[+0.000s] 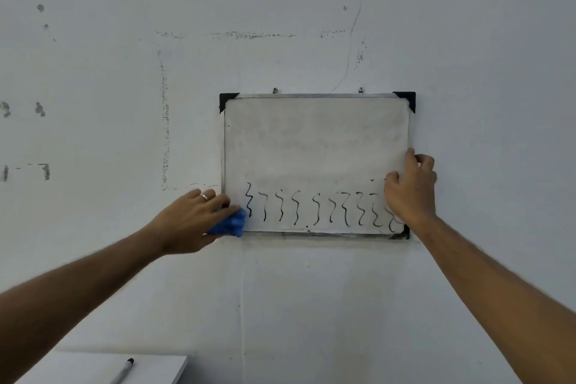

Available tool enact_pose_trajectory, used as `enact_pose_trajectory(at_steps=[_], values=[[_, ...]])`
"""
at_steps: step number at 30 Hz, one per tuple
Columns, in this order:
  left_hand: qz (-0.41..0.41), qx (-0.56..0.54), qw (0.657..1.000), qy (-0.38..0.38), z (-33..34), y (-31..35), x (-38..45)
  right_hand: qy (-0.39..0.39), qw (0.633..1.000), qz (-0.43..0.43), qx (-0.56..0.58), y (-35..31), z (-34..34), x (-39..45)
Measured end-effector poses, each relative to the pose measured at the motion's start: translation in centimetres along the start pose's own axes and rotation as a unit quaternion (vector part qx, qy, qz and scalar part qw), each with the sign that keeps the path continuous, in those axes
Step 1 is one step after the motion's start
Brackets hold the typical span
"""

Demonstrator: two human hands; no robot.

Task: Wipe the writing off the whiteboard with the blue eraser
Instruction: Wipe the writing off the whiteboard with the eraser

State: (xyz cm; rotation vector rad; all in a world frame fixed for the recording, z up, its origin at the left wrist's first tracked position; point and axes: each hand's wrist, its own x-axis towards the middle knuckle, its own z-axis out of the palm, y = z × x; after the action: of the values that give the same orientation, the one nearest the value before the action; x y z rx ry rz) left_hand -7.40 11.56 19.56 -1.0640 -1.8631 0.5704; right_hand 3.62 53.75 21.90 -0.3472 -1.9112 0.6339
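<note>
Whiteboard [314,146] is clean above; a squiggle row [318,209] remains below. Left hand [190,221] grips the eraser [232,224] at bottom left; right hand [411,190], loosely curled and empty, steadies the right edge.

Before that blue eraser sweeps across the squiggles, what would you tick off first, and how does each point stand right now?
1. Eraser in hand: ok. The left hand grips the blue eraser.
2. Eraser on the surface: cannot tell. It sits at the lower left corner of the whiteboard, but contact is not visible.
3. Board steadied: ok. The right hand rests on its right edge.
4. Path clear: not ok. The right hand covers the last marks of the writing.
5. Writing left to wipe: ok. One row of squiggles along the bottom; the upper area looks clean.
6. Marker out of the way: ok, on the shelf below.
</note>
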Motion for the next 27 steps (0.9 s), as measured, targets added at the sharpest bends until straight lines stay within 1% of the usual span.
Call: enact_pose_trajectory(at_steps=[1,2,3,4,5,6,8,9,10,12,13,14,16,17,18,19,21,22,23,24,26,27], values=[[-0.018,0.002,1.000,0.008,-0.3,-0.7,0.1,0.000,1.000,0.000,0.001,0.0,0.0,0.0],[-0.073,-0.012,0.997,0.026,-0.8,-1.4,0.4,0.000,1.000,0.001,0.002,0.0,0.1,-0.1],[-0.142,-0.032,0.988,0.051,-1.4,-1.8,0.7,0.001,1.000,0.002,0.000,0.0,0.1,-0.1],[-0.193,-0.052,0.978,0.065,-1.8,-1.7,1.1,0.003,1.000,0.003,-0.001,-0.1,0.2,-0.1],[-0.191,-0.065,0.977,0.070,-1.8,-1.2,1.6,0.006,1.000,0.006,-0.002,-0.1,0.2,-0.1],[-0.146,-0.062,0.986,0.059,-1.4,-0.3,2.2,0.007,1.000,0.008,-0.002,-0.2,0.2,0.0],[-0.025,-0.026,0.999,0.029,-0.4,1.4,3.0,0.008,1.000,0.008,-0.002,-0.2,0.3,0.1],[-0.020,-0.018,0.999,0.036,-0.4,1.4,3.4,0.009,1.000,0.007,-0.003,-0.2,0.4,0.1],[-0.060,-0.031,0.996,0.056,-0.6,1.0,4.0,0.010,1.000,0.008,-0.004,-0.2,0.4,0.1],[-0.185,-0.083,0.974,0.103,-1.2,0.3,4.6,0.011,1.000,0.013,-0.003,-0.1,0.5,0.1],[-0.218,-0.100,0.965,0.108,-1.2,0.7,4.5,0.011,1.000,0.013,-0.003,-0.1,0.6,0.0],[-0.204,-0.096,0.968,0.108,-1.0,1.3,4.4,0.011,1.000,0.011,-0.005,-0.1,0.6,0.0],[-0.093,-0.074,0.990,0.076,-0.1,2.5,3.9,0.008,1.000,0.012,-0.005,-0.1,0.4,0.0],[-0.046,-0.054,0.996,0.060,0.0,2.4,3.7,0.005,1.000,0.013,-0.004,-0.1,0.3,-0.1],[-0.036,-0.040,0.997,0.056,-0.2,1.8,3.8,0.003,1.000,0.013,-0.002,-0.1,0.3,-0.1],[-0.063,-0.040,0.995,0.066,-0.5,0.9,4.1,0.002,1.000,0.012,-0.001,-0.1,0.2,-0.1],[-0.182,-0.078,0.975,0.102,-1.4,-0.2,4.8,0.001,1.000,0.013,0.001,-0.2,0.2,-0.1],[-0.216,-0.097,0.966,0.108,-1.6,0.2,4.9,0.001,1.000,0.014,0.003,-0.2,0.2,-0.1],[-0.202,-0.101,0.968,0.109,-1.4,1.1,4.9,0.001,1.000,0.014,0.002,-0.1,0.2,-0.1],[-0.151,-0.098,0.979,0.095,-0.9,2.0,4.9,0.001,1.000,0.012,0.001,-0.1,0.2,-0.1],[-0.025,-0.064,0.996,0.053,0.0,3.5,4.4,0.000,1.000,0.012,0.001,-0.1,0.1,-0.1],[-0.010,-0.050,0.998,0.046,0.1,3.3,4.4,0.000,1.000,0.013,0.003,-0.1,0.2,-0.1]])
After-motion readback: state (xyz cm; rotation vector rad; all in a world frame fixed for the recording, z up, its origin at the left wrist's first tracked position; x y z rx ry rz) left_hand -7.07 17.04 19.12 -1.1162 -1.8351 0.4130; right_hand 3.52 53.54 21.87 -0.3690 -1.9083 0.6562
